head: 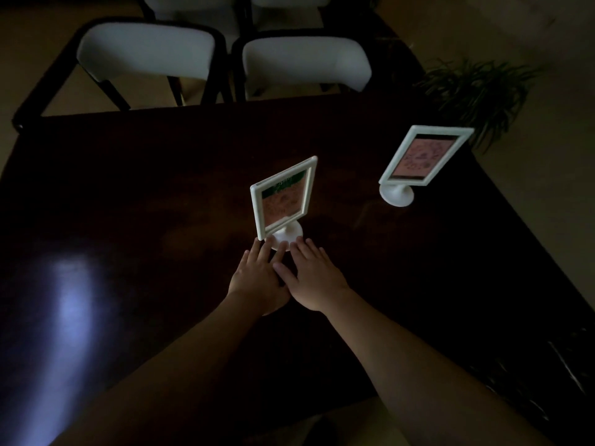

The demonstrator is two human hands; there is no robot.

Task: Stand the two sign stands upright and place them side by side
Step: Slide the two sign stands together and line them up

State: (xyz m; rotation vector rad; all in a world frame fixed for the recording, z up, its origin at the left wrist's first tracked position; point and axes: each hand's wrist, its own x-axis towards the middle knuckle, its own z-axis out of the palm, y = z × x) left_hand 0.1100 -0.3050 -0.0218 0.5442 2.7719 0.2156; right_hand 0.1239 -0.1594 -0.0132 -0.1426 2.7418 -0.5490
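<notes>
Two white-framed sign stands with pink inserts stand upright on round bases on a dark table (128, 194). The near sign stand (283, 197) is at the table's middle; the far sign stand (421, 159) is well apart from it, near the right edge. My left hand (257, 275) and my right hand (312, 275) lie flat side by side just in front of the near stand. Their fingertips touch or almost touch its round base (286, 236). Neither hand grips anything.
Two white-cushioned chairs (145, 49) (306, 62) stand beyond the table's far edge, with more behind them. A potted plant (476, 91) sits on the floor past the right corner. A bright light reflection (70, 300) lies on the table's left part.
</notes>
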